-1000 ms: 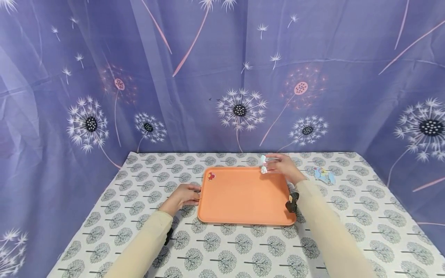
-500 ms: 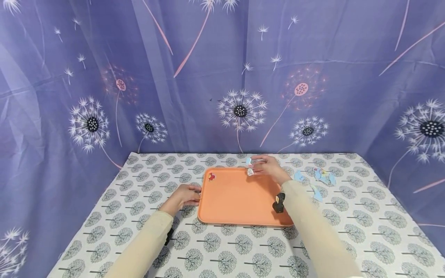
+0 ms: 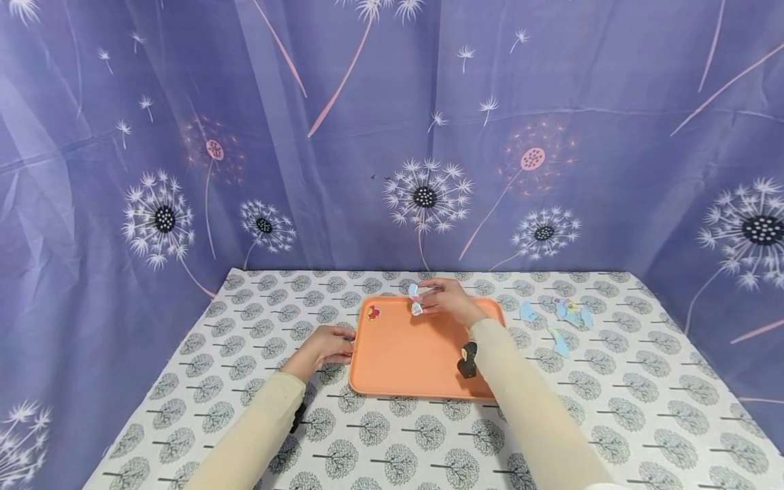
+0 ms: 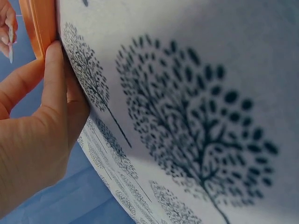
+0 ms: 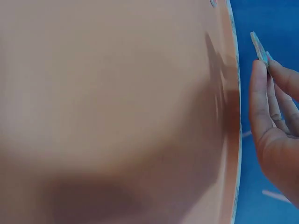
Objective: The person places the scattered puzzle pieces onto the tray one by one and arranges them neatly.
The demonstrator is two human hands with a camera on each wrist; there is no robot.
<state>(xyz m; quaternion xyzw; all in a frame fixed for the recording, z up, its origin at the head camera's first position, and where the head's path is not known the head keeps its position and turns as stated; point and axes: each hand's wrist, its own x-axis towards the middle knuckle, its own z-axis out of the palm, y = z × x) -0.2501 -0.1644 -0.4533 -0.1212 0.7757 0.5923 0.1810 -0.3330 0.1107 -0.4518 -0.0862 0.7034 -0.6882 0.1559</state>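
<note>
An orange rectangular tray [image 3: 398,361] lies on the patterned tablecloth. My left hand [image 3: 322,346] pinches the tray's left edge; in the left wrist view its fingertips [image 4: 53,51] meet at the orange rim. Above the tray's far side, my right hand [image 3: 446,299] holds a small, flat, pale-blue and white puzzle piece [image 3: 415,299] between thumb and fingers. The right wrist view shows this piece [image 5: 259,49] nearly edge-on, raised clear of the tray. A small red piece [image 3: 373,312] with a pale border lies in the tray's far left corner.
Several light-blue pieces lie on the cloth right of the tray: one piece [image 3: 528,312], a longer piece [image 3: 559,342] and a cluster [image 3: 574,312] with colored print. A purple dandelion-print curtain [image 3: 343,170] hangs behind the table. Black wrist cameras [image 3: 468,361] sit below the sleeves.
My right hand has moved left along the tray's far side, carrying the puzzle piece. Pieces on the right came out from behind the arm. My left hand stays at the tray edge.
</note>
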